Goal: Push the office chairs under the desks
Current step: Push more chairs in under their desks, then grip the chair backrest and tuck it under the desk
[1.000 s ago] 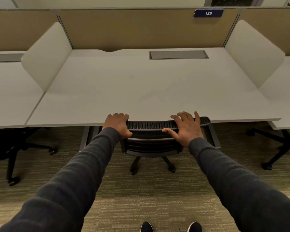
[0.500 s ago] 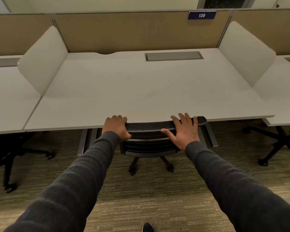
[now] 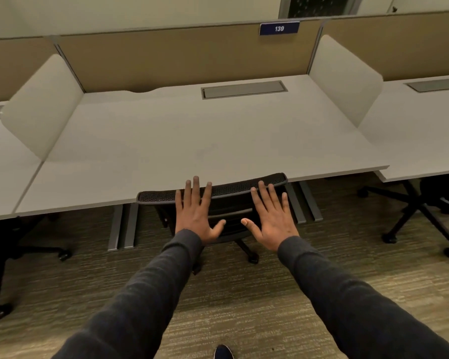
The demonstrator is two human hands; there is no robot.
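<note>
Honestly the mesh office chair (image 3: 213, 193) sits tucked under desk 139 (image 3: 192, 141). Left hand (image 3: 195, 213) and right hand (image 3: 271, 218) hover flat, fingers spread, gripping nothing. Probably rolls light on casters; push the stiff top rail, not the springy mesh.

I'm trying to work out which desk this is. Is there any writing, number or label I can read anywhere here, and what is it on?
"139": white digits on a small dark blue sign fixed to the top edge of the tan partition behind the desk.
No other text can be read: the desk, the chair, the side screens and the carpet show none.
</note>
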